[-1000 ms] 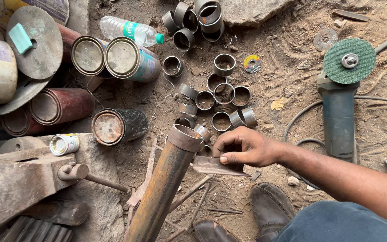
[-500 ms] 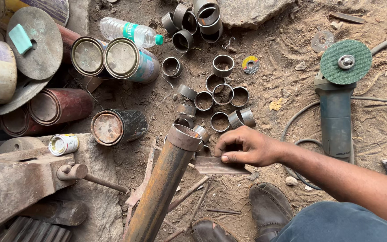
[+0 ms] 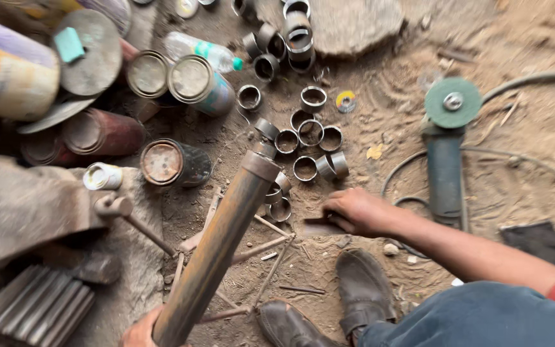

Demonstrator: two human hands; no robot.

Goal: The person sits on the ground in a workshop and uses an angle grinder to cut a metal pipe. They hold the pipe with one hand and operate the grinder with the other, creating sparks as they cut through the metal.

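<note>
- Rusty steel pipe [image 3: 216,247] gripped at its low end by our left hand [image 3: 139,331].
- Our right hand [image 3: 354,212] pins a flat metal piece [image 3: 321,226]; the pipe could swing into the cut rings [image 3: 309,138] just beyond.

Bare dirt floor [image 3: 515,38], sandy and scuffed, carries everything here. Short metal rings [image 3: 309,138] lie scattered across its middle, rusty cans [image 3: 168,162] and a plastic bottle [image 3: 200,50] rest at left, and an angle grinder [image 3: 446,151] lies at right beside its cable [image 3: 521,80].
</note>
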